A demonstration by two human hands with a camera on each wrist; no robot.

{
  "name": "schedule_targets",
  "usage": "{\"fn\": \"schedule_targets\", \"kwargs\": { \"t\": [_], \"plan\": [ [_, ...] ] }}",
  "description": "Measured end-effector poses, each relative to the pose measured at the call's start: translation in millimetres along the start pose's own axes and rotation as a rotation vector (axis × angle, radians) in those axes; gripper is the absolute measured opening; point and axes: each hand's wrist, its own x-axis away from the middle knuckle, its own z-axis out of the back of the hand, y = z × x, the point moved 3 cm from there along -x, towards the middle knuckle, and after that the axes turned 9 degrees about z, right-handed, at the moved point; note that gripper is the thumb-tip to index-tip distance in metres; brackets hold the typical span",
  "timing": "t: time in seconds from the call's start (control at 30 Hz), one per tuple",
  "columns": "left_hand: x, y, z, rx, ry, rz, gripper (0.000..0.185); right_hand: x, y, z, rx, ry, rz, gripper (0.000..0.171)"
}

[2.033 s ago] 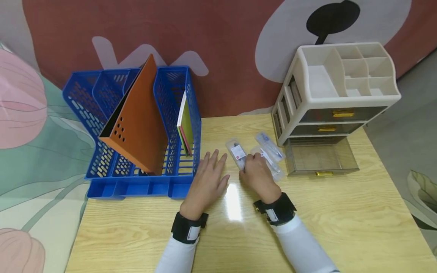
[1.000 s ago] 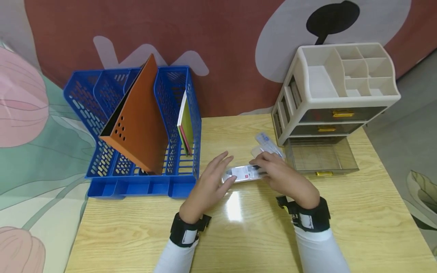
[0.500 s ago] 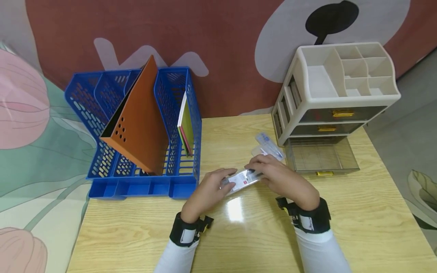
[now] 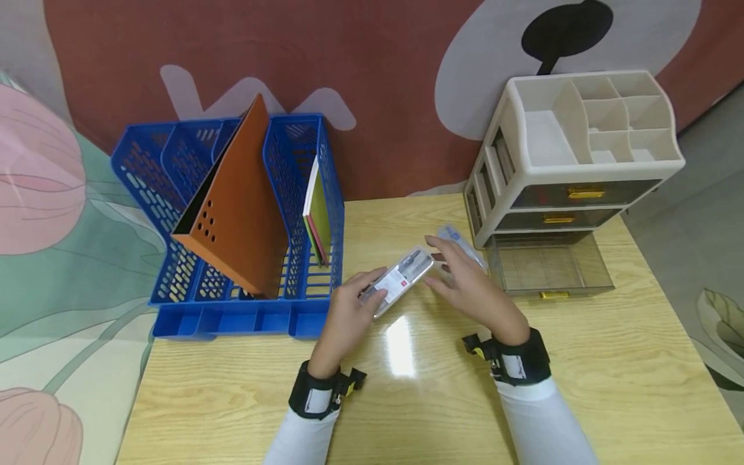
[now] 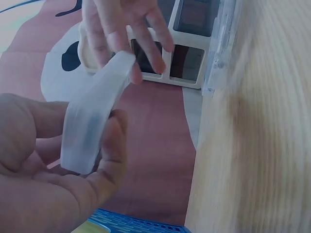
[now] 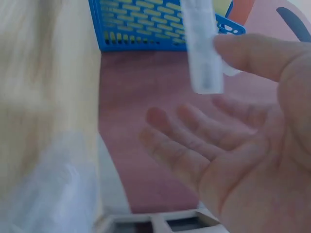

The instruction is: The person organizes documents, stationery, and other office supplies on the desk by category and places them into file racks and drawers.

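A clear plastic pen case with a white label and a dark pen inside is tilted up above the table between the hands. The left hand holds its near end, thumb on the label side and fingers behind, as the left wrist view also shows. Beside the far end is the right hand, fingers spread. In the right wrist view its thumb lies close along the case; whether they touch I cannot tell. Clear packs lie on the table behind the right hand, partly hidden by it.
On the right stands a cream drawer unit, its lowest clear drawer pulled out. At left, a blue file rack holds an orange folder and thin notebooks. A fabric backdrop hangs behind the table.
The right hand picked up the pen case from the table and moved it over to the left hand, which took hold of its end. The right hand's fingers have since come off and spread.
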Motion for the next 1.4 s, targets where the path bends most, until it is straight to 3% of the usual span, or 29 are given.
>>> {"fn": "schedule_targets", "kwargs": {
  "t": [0.2, 0.37, 0.5, 0.97, 1.23, 1.4],
  "plan": [
    [-0.4, 0.8, 3.0, 0.064, 0.114, -0.031, 0.039, -0.5, 12.9, -14.9, -0.430, 0.117, -0.162, 0.065],
    [0.7, 1.8, 2.6, 0.085, 0.157, -0.067, 0.039, 5.6, 6.8, -35.1, -0.765, 0.132, -0.212, 0.057],
    [1.5, 4.3, -1.2, 0.090, 0.156, -0.086, 0.039, 6.9, -0.3, -45.6, -0.898, 0.167, -0.220, 0.057],
    [2.7, 3.4, -17.7, 0.039, 0.113, -0.094, 0.041, 5.2, -5.7, -56.0, -0.927, 0.333, -0.275, 0.057],
    [2.5, 4.1, -17.1, 0.032, 0.074, -0.091, 0.039, 7.0, -5.2, -50.6, -0.764, 0.353, -0.294, 0.054],
    [3.5, 5.5, -10.9, 0.010, 0.072, -0.126, 0.038, 15.5, -6.8, -38.6, -0.711, 0.381, -0.278, 0.054]
  ]
}}
